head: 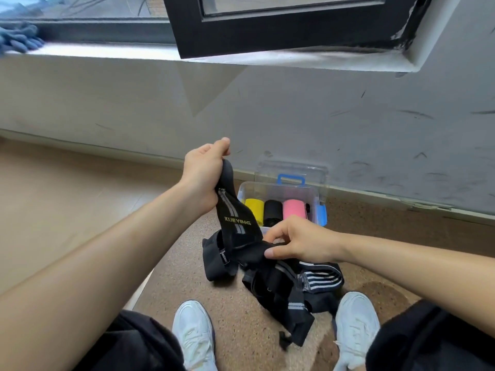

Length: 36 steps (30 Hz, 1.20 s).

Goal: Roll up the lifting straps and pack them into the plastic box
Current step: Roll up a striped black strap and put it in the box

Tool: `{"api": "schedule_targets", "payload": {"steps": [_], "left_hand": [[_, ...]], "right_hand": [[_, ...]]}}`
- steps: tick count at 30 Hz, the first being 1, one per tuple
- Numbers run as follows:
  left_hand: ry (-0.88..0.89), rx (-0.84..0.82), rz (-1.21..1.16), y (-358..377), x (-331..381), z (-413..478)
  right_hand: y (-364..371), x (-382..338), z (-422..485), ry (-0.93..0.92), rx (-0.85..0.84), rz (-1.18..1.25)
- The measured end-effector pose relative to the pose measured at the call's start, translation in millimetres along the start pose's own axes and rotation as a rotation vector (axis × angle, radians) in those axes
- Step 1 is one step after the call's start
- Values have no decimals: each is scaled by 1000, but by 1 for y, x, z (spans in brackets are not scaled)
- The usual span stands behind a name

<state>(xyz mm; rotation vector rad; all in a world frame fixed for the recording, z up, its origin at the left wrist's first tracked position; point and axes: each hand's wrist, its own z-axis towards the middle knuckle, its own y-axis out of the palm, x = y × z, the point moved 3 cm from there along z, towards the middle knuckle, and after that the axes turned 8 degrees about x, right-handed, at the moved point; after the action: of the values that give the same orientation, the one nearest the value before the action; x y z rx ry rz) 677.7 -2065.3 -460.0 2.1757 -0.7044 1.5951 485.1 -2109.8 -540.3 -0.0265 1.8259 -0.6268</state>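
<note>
- head view: the left hand (205, 174) is raised above the floor (235, 306), its fingers curled tight round the top end of a black strap (238, 219), which hangs down from the fist; the strap shows yellow lettering and a grey stripe along its length.
- the right hand (297, 243) is lower and to the right, with thumb and fingertips pinching the same black strap where it bends toward the floor.
- under both hands lies a loose pile of straps (278, 293), black with grey bands, one with white stripes at the right edge; the pile rests on the floor between a left shoe (194, 333) and a right shoe (356, 325), both white.
- the plastic box (284, 187) is clear and stands open on the floor just beyond the pile, near the wall (267, 108); the hanging strap covers part of its left corner.
- inside the box three rolls sit side by side: a yellow roll (254, 207), a black roll (273, 211) and a pink roll (294, 208).
- the box's clear lid (293, 167) stands up behind it, leaning at the wall, with a blue handle (290, 179); a blue latch (322, 214) shows on the box's right end.
- above, a dark window frame (294, 36) hangs open over a pale sill (107, 50).
</note>
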Motion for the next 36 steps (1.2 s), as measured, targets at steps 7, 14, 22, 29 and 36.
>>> {"api": "schedule_targets", "payload": {"steps": [7,14,22,29,36], "left_hand": [[87,74,73,-15,-7,10],[385,70,309,-28,-13,26],[557,3,623,-31,-19,32],[544,-757,860,-7,-20,3],[826,-821,1037,7,-32,-1]], "right_hand": [[-10,-1,0,21,91,59],[-29,-7,5,-3,137,33],[-55,-18,8,-7,131,51],[-57,-32,5,-81,80,-130],[-49,-28,4,-143,68,-311]]}}
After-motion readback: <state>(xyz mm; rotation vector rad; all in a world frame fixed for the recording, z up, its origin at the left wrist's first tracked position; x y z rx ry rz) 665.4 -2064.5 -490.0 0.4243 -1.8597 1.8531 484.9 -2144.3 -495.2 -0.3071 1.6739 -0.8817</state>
